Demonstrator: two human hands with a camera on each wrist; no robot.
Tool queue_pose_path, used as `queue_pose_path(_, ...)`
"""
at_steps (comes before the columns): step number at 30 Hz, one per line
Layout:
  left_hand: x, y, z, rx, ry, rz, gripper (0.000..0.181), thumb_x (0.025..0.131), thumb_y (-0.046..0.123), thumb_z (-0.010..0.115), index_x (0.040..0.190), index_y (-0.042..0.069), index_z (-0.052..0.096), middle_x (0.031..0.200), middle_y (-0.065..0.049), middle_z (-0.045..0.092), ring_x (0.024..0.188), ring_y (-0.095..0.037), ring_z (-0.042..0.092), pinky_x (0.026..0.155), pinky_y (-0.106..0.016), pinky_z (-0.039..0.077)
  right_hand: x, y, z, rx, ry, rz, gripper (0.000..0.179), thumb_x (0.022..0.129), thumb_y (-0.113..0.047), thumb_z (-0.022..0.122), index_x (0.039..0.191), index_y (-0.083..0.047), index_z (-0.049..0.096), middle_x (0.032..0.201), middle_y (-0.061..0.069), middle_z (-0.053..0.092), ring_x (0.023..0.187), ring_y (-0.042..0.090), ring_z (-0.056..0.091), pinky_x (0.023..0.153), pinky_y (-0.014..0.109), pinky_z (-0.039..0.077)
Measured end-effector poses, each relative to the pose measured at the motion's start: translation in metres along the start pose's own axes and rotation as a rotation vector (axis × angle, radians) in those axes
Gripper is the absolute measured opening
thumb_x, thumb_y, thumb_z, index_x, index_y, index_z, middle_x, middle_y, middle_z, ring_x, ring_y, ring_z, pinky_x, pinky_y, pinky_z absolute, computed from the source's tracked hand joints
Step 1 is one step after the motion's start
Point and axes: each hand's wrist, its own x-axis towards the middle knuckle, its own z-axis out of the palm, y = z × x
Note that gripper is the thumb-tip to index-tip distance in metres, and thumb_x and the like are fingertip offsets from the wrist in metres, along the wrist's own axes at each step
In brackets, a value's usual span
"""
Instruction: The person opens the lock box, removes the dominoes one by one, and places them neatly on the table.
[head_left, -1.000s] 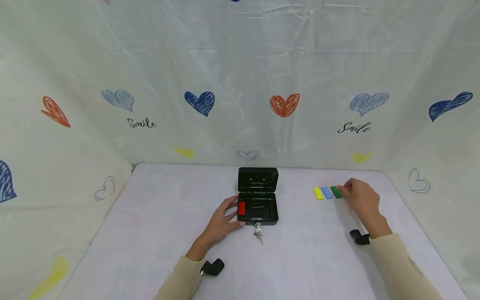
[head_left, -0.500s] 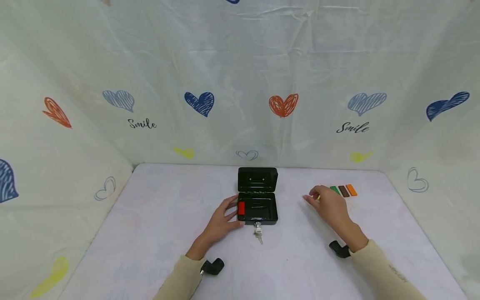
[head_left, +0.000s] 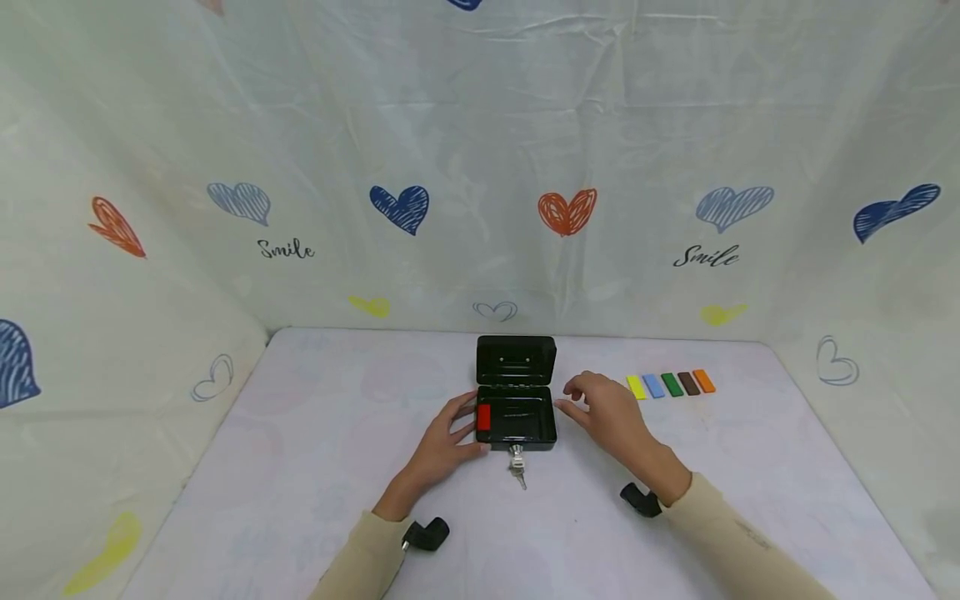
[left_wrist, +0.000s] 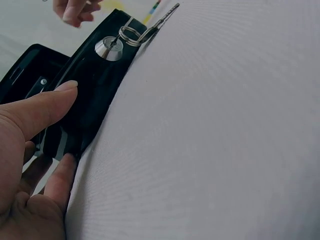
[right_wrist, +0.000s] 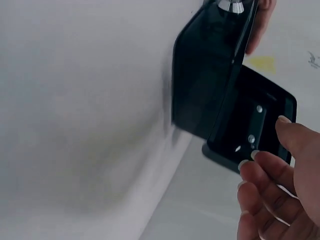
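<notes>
A black cash box (head_left: 537, 417) stands on the table with its lid (head_left: 515, 358) raised. Inside, along the left wall, lies a red tile (head_left: 483, 417). Keys (head_left: 517, 468) hang from the silver lock (left_wrist: 109, 48) on its front. My left hand (head_left: 442, 446) holds the box at its left front corner, thumb on the front face, fingers along the left side. Beside the box's right wall is my right hand (head_left: 611, 417); in the right wrist view its thumb and bent fingers stand apart, with nothing between them.
To the right of my right hand, several flat tiles lie in a row: yellow (head_left: 636, 387), blue (head_left: 654, 385), green (head_left: 672, 384), brown (head_left: 691, 382) and orange (head_left: 704, 381). Behind the table hangs a white sheet (head_left: 480, 125) printed with hearts.
My right hand has moved left from the tiles to the box's right side, uncovering the whole row. The left hand, the box and the red tile have stayed put.
</notes>
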Motion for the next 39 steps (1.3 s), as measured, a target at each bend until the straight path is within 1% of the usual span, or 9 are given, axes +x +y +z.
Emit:
queue_pose_path(4, 0.0, 0.001, 0.0, 0.003, 0.0, -0.004, 0.091, 0.086, -0.005, 0.083, 0.163, 0.012, 0.038, 0.162, -0.022, 0.04, 0.148, -0.044, 0.044, 0.117, -0.045, 0.048, 0.006, -0.012, 0.006, -0.002, -0.026, -0.079, 0.024, 0.089, -0.028, 0.087, 0.1, -0.01, 0.075, 0.089, -0.001, 0.07, 0.077, 0.014, 0.061, 0.065, 0.028, 0.058)
queue_pose_path(7, 0.0, 0.001, 0.0, 0.0, 0.0, -0.001, 0.091, 0.086, -0.005, 0.083, 0.163, 0.011, 0.038, 0.162, -0.022, 0.04, 0.148, -0.044, 0.044, 0.117, -0.044, 0.048, 0.01, -0.019, 0.011, 0.004, -0.037, -0.144, 0.025, 0.089, -0.027, 0.087, 0.102, -0.01, 0.076, 0.093, -0.001, 0.072, 0.081, 0.014, 0.064, 0.07, 0.031, 0.061)
queue_pose_path(11, 0.0, 0.0, -0.001, -0.003, -0.005, 0.007, 0.09, 0.086, -0.005, 0.083, 0.163, 0.011, 0.038, 0.162, -0.022, 0.04, 0.149, -0.044, 0.043, 0.117, -0.044, 0.048, 0.017, -0.026, 0.016, 0.022, -0.055, -0.229, 0.028, 0.088, -0.026, 0.087, 0.107, -0.009, 0.076, 0.099, 0.0, 0.073, 0.09, 0.017, 0.069, 0.081, 0.035, 0.065)
queue_pose_path(17, 0.0, -0.001, -0.002, -0.01, -0.014, 0.009, 0.09, 0.087, -0.004, 0.082, 0.163, 0.011, 0.037, 0.163, -0.021, 0.039, 0.15, -0.043, 0.043, 0.117, -0.043, 0.048, 0.027, -0.033, 0.026, 0.028, -0.12, -0.346, 0.03, 0.092, -0.026, 0.084, 0.115, -0.009, 0.075, 0.108, 0.002, 0.074, 0.1, 0.02, 0.071, 0.09, 0.037, 0.065)
queue_pose_path(22, 0.001, 0.0, -0.002, -0.012, -0.018, 0.018, 0.089, 0.087, -0.004, 0.082, 0.163, 0.011, 0.037, 0.163, -0.022, 0.039, 0.15, -0.042, 0.042, 0.118, -0.041, 0.048, 0.034, -0.036, 0.035, 0.059, -0.145, -0.433, 0.032, 0.093, -0.025, 0.084, 0.119, -0.009, 0.075, 0.114, 0.003, 0.075, 0.108, 0.021, 0.072, 0.095, 0.039, 0.064)
queue_pose_path(25, 0.001, -0.001, -0.003, -0.013, -0.019, 0.021, 0.089, 0.087, -0.004, 0.082, 0.163, 0.011, 0.037, 0.162, -0.022, 0.039, 0.149, -0.042, 0.042, 0.117, -0.039, 0.048, 0.038, -0.038, 0.039, 0.084, -0.173, -0.469, 0.033, 0.093, -0.023, 0.084, 0.12, -0.008, 0.074, 0.116, 0.002, 0.074, 0.109, 0.019, 0.072, 0.096, 0.037, 0.063)
queue_pose_path(29, 0.001, -0.001, -0.003, -0.015, -0.023, 0.021, 0.089, 0.087, -0.004, 0.081, 0.163, 0.011, 0.037, 0.162, -0.022, 0.039, 0.15, -0.042, 0.042, 0.117, -0.038, 0.048, 0.04, -0.041, 0.042, 0.113, -0.212, -0.498, 0.033, 0.093, -0.02, 0.083, 0.121, -0.007, 0.074, 0.117, 0.002, 0.074, 0.11, 0.019, 0.071, 0.097, 0.037, 0.063)
queue_pose_path(34, 0.001, 0.0, -0.003, -0.024, -0.026, 0.015, 0.089, 0.088, -0.004, 0.081, 0.163, 0.012, 0.037, 0.163, -0.021, 0.038, 0.151, -0.042, 0.041, 0.117, -0.039, 0.048, 0.043, -0.042, 0.046, 0.127, -0.243, -0.536, 0.032, 0.093, -0.018, 0.083, 0.122, -0.007, 0.074, 0.121, 0.003, 0.074, 0.114, 0.02, 0.071, 0.1, 0.037, 0.062)
queue_pose_path(39, 0.0, -0.001, -0.003, -0.018, -0.025, 0.015, 0.088, 0.088, -0.003, 0.081, 0.163, 0.011, 0.037, 0.164, -0.022, 0.038, 0.149, -0.044, 0.042, 0.116, -0.039, 0.05, 0.045, -0.043, 0.051, 0.131, -0.27, -0.554, 0.034, 0.093, -0.015, 0.082, 0.125, -0.007, 0.073, 0.124, 0.003, 0.074, 0.117, 0.02, 0.07, 0.101, 0.037, 0.061)
